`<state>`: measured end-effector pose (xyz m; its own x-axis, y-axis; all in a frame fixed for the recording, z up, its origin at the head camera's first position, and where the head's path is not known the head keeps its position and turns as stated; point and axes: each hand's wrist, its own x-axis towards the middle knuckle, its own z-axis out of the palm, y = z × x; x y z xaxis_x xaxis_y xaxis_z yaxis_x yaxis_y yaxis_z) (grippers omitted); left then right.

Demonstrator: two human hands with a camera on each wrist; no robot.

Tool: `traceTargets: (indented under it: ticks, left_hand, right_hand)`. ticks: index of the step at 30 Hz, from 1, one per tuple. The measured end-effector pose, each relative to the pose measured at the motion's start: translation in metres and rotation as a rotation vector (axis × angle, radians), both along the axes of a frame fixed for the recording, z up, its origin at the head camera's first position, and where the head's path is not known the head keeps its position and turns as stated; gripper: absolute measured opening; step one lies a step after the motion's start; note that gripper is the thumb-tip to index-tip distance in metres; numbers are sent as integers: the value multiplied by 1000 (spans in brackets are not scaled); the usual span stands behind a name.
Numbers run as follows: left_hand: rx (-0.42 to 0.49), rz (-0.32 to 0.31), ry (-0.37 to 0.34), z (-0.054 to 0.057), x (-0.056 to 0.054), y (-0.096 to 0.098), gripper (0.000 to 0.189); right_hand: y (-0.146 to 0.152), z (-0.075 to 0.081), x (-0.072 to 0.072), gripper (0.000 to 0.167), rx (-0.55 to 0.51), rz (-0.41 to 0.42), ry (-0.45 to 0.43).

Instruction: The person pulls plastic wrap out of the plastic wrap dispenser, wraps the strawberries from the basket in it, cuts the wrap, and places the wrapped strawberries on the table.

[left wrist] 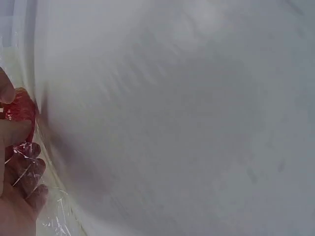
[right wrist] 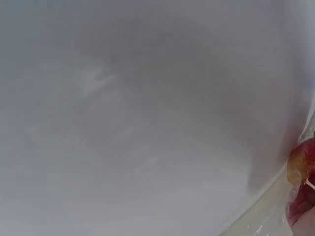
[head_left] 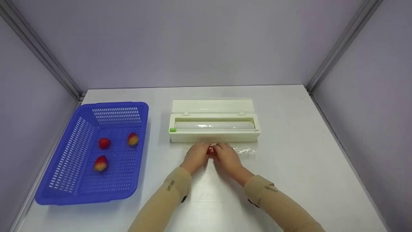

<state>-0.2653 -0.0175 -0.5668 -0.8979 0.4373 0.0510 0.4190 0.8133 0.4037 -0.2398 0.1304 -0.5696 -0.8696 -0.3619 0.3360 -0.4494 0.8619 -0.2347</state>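
Both hands meet in front of the film box, holding a small red-and-yellow fruit point(head_left: 211, 150) between them. My left hand point(head_left: 196, 157) grips its left side, and my right hand point(head_left: 229, 159) grips the right. Clear cling film point(head_left: 245, 150) lies around the fruit, its crinkled end spreading out past the right hand. In the left wrist view, shiny film covers the fruit point(left wrist: 22, 109), with fingertips pressed against it. The right wrist view catches the fruit's yellowish end point(right wrist: 299, 167) under film at the edge. The hands hide much of the fruit.
A white cling film dispenser point(head_left: 214, 137) stands just beyond the hands, lid point(head_left: 212, 106) raised, film roll point(head_left: 214, 125) inside and a green slider point(head_left: 173, 130) at its left. To the left, a blue basket point(head_left: 141, 161) holds three fruits point(head_left: 100, 163). Panels enclose the white table point(head_left: 289, 145).
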Motion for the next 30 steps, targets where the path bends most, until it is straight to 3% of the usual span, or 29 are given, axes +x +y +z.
traceTargets:
  ticks: [10, 14, 18, 22, 25, 28, 30]
  left_hand:
    - [-108, 59, 53, 2, 3, -6, 26]
    - [-129, 71, 60, 7, 5, -9, 26]
    - [-61, 118, 154, 13, 11, -12, 23]
    - [54, 193, 302, 19, 21, -12, 18]
    - [149, 265, 346, 24, 32, -6, 18]
    - [278, 300, 293, 31, 43, 1, 17]
    - [382, 296, 220, 36, 51, 5, 17]
  right_hand:
    - [-2, -5, -15, 18, 17, -57, -122]
    - [0, 0, -17, 19, -130, -85, -263]
    - [3, 15, -9, 31, -290, -110, -338]
    - [3, 34, 6, 38, -367, -112, -267]
    - [0, 46, 19, 38, -406, -84, -174]
    - [-4, 54, 30, 39, -432, -49, -100]
    - [-7, 58, 36, 39, -445, -30, -60]
